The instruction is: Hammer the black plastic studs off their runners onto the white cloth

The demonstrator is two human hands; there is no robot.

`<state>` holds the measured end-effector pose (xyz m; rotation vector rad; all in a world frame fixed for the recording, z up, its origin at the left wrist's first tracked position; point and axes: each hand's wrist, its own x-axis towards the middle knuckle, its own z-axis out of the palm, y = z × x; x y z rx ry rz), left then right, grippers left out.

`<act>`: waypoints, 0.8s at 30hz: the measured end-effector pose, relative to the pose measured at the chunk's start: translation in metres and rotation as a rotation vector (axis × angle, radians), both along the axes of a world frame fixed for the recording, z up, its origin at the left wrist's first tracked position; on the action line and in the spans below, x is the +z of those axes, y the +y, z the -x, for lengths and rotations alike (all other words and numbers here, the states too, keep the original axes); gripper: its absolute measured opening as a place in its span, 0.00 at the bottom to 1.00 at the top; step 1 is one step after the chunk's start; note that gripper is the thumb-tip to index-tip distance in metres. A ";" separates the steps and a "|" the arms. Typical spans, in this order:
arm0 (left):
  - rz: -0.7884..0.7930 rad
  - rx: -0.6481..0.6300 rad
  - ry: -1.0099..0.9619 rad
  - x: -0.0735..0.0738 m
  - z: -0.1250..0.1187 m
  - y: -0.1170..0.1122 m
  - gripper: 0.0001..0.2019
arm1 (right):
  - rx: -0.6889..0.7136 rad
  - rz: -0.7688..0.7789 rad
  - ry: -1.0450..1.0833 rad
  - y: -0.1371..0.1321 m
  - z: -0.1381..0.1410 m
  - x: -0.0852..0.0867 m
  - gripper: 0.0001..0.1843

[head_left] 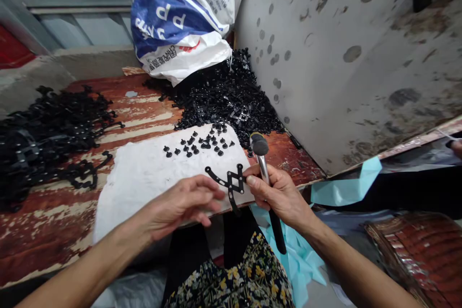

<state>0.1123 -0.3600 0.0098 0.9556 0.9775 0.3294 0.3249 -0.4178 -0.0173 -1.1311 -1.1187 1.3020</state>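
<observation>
My right hand is closed around a small hammer with a round dark head, a shiny metal neck and a black grip. Between that thumb and forefinger it also pinches a black riveted linkage, whose flat arms cross like scissors. To the left of the linkage is my left hand, slightly blurred, fingers apart and holding nothing. Both hands are over the near edge of a white cloth. Small black knob-like pieces are scattered on the cloth's far part.
A large heap of black parts lies behind the cloth, under a white and blue sack. Linked black pieces are piled at left. A stained grey panel rises at right. Light-blue strips hang beyond the table edge.
</observation>
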 end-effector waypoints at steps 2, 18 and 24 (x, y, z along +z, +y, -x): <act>-0.291 0.047 0.114 0.010 0.006 0.005 0.18 | 0.016 -0.040 -0.114 0.000 -0.001 0.002 0.14; -0.805 -0.225 0.466 0.006 -0.014 0.042 0.16 | -0.080 0.170 0.298 -0.017 0.006 0.000 0.21; -0.638 -0.116 0.512 -0.008 -0.022 0.061 0.16 | 0.019 0.370 0.567 -0.077 0.017 -0.026 0.22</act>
